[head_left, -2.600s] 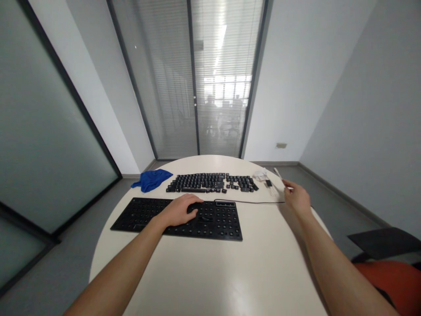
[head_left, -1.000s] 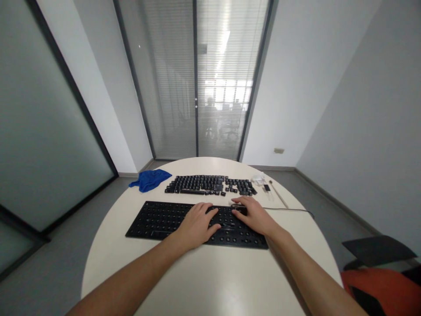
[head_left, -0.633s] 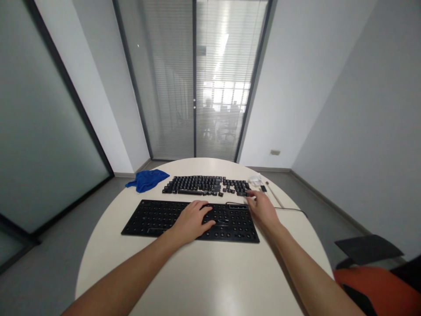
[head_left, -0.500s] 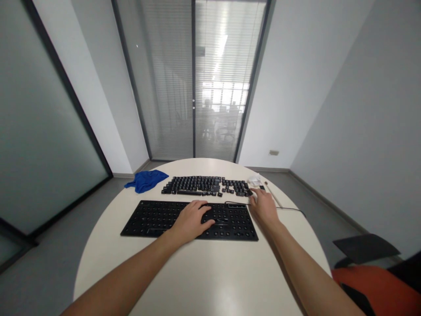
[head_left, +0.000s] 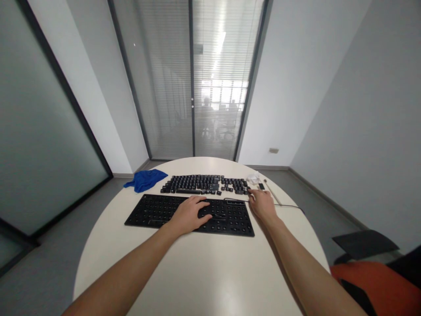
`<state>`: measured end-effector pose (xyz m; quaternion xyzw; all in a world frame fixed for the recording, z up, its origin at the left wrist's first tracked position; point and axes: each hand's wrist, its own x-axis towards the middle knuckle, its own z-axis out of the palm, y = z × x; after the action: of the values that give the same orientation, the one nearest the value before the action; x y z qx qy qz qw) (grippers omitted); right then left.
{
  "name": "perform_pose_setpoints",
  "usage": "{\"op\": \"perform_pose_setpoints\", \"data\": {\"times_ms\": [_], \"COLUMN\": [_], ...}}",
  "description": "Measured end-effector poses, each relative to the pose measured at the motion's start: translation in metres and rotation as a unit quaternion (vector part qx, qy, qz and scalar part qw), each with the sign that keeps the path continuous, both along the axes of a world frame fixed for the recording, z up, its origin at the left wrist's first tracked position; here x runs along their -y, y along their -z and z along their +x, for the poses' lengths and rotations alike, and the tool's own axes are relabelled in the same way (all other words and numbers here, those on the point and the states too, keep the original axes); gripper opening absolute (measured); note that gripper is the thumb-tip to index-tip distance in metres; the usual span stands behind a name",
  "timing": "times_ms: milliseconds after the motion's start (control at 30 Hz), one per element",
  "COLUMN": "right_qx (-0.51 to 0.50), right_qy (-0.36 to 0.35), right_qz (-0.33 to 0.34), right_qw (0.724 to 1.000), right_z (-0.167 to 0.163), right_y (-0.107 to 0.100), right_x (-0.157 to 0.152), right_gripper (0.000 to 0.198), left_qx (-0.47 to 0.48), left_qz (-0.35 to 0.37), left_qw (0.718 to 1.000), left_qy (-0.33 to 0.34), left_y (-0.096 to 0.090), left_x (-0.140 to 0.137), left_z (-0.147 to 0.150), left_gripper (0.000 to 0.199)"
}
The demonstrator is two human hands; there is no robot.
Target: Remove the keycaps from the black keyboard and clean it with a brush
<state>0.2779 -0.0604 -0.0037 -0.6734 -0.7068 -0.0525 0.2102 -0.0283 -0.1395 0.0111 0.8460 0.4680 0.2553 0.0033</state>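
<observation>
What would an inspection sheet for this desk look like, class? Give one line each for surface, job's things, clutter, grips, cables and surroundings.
Surface: round cream table, glossy.
Job's things: black keyboard base with its keycaps off; loose keycaps laid in rows behind it.
Clutter: blue cloth at the far left; small white items and a thin stick at the far right.
Grips: left hand rests flat on the base; right hand reaches to the right end of the keycaps, hold unclear.
Cables: black cable runs right from the base.
Surroundings: glass partitions with blinds; orange chair at right.
</observation>
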Motion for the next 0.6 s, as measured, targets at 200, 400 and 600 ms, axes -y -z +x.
{"op": "perform_pose_setpoints", "data": {"times_ms": [200, 400, 600], "right_qx": [-0.04, -0.083, -0.221], "right_qy": [-0.009, 0.002, -0.048], "right_qz": [-0.003, -0.005, 0.005], "right_qw": [0.999, 0.997, 0.974], "right_z": [0.003, 0.006, 0.003], "right_y": [-0.005, -0.011, -0.02], "right_x": [0.003, 0.01, 0.021], "right_gripper": [0.026, 0.019, 0.031], "left_qx": [-0.017, -0.036, -0.047], "left_qz": [0.005, 0.007, 0.009], "left_qw": [1.0, 0.999, 0.999], "left_qy": [0.004, 0.002, -0.007], "left_y": [0.001, 0.001, 0.0], "left_x": [-0.003, -0.004, -0.003], "left_z": [-0.005, -0.011, -0.011], "left_gripper": [0.04, 0.04, 0.04]}}
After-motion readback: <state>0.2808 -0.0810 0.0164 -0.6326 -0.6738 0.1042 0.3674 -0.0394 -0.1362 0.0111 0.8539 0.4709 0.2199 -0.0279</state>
